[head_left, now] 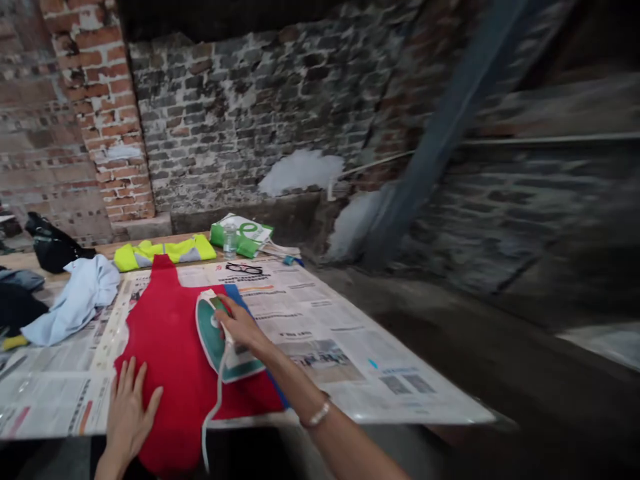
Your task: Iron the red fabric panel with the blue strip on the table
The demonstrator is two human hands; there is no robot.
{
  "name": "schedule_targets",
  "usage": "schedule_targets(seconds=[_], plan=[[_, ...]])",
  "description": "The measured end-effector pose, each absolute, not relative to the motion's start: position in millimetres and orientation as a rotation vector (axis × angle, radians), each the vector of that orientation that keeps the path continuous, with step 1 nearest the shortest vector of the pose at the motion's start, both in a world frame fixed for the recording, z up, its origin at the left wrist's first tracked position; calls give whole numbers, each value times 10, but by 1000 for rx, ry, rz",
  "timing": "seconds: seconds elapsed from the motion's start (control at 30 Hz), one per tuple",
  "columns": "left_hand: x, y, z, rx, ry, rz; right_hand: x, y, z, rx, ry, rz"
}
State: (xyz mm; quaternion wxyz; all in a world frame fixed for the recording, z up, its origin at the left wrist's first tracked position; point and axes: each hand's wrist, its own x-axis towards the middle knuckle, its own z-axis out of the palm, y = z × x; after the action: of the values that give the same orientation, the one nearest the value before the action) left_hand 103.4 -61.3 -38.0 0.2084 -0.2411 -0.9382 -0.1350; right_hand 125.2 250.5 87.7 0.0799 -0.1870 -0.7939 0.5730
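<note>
1 green iron point(213, 340) under the right grip point(241, 327)

**Glossy plastic on matt cloth and paper**

Under the right hand point(241, 327), the steam iron point(215, 340) has a smooth, glossy shell of teal and white plastic. Beneath the left hand point(129, 408), the red cloth point(170, 353) looks soft and matt. The newspaper point(320, 340) right of both hands is thin, matt paper. Farther ahead, the clear plastic bottle point(230, 241) shines, and the brick wall point(250, 120) looks rough.
</note>
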Motion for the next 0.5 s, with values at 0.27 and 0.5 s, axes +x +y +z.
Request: schedule_targets(seconds=[0.27,0.5], plan=[[1160,-593,-323,-669,-2666,-327,1001,2510,876,-546,-2353,1846],[1135,-615,-406,-644,-2615,-338,266,2382,1040,-505,-2331,1715]])
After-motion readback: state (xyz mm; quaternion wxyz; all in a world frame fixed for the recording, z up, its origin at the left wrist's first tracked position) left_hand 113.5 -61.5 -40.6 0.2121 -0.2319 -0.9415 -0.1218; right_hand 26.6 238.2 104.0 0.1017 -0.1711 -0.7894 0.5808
